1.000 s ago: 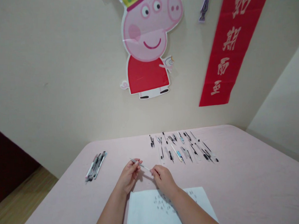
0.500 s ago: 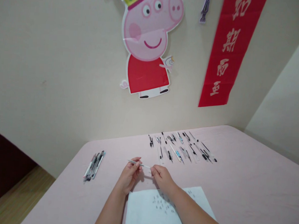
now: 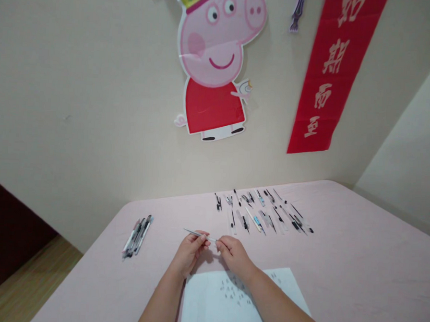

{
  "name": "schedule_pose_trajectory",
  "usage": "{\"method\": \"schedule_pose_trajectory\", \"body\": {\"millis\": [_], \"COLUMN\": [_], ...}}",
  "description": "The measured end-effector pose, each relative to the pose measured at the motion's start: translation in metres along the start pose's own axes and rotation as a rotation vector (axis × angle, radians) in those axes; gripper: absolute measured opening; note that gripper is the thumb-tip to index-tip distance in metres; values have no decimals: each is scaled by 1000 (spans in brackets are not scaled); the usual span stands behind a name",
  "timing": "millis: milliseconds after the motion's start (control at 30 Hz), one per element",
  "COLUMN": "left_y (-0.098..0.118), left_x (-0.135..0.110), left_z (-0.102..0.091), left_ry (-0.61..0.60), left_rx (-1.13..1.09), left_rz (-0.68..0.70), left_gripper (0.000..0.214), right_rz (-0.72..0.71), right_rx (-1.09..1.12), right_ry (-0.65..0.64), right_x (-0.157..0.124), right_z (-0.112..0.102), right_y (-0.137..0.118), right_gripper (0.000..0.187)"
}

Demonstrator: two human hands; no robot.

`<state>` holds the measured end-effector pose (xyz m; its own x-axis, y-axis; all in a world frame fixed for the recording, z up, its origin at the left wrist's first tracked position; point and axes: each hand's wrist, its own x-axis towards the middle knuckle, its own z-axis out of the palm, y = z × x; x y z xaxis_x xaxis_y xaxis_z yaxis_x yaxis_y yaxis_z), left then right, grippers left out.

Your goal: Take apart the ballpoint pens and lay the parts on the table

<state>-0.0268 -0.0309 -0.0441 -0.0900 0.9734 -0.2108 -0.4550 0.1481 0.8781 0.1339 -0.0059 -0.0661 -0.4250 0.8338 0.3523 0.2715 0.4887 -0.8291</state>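
Note:
Over the pink table (image 3: pixel 357 264), both of my hands pinch one thin pen refill (image 3: pixel 193 233). My left hand (image 3: pixel 190 253) is closed on its middle, with the tip sticking out to the left. My right hand (image 3: pixel 233 253) is closed on its right end. Just below my wrists lies a white paper sheet (image 3: pixel 210 309) with small dark scribbles. Farther back sits a spread of several pen parts (image 3: pixel 262 214), laid out in rows. A bundle of assembled pens (image 3: pixel 138 236) lies to the left of my left hand.
The table's left edge drops to a wooden floor (image 3: pixel 24 285) and a dark cabinet (image 3: pixel 2 231). The back wall carries a cartoon pig cutout (image 3: pixel 216 65) and a red banner (image 3: pixel 331 71) with pale characters.
My hands have drawn slightly closer together on the refill. The camera view has shifted a little; nothing on the table has moved.

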Motion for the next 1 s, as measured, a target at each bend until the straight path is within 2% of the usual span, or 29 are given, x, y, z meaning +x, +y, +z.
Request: {"method": "schedule_pose_trajectory", "body": {"millis": [200, 367, 567, 800, 867, 1000], "left_y": [-1, -1, -2, -2, -2, -4], "left_x": [1, 2, 3, 4, 4, 5], "left_z": [1, -1, -3, -4, -3, -3], "left_ry": [23, 23, 16, 21, 20, 21], "left_rx": [8, 12, 23, 33, 36, 43], "left_rz": [18, 26, 34, 42, 41, 38], "left_gripper": [38, 38, 38, 37, 37, 36], "right_rz": [-57, -14, 8, 71, 84, 57], "right_rx": [-65, -58, -24, 5, 13, -15], "right_ry": [-6, 36, 8, 99, 80, 7], "right_x": [0, 0, -1, 1, 0, 0], "right_z": [-1, -1, -2, 1, 0, -1], "right_y": [-4, -4, -3, -2, -2, -1], "right_gripper": [25, 11, 31, 2, 7, 31]}}
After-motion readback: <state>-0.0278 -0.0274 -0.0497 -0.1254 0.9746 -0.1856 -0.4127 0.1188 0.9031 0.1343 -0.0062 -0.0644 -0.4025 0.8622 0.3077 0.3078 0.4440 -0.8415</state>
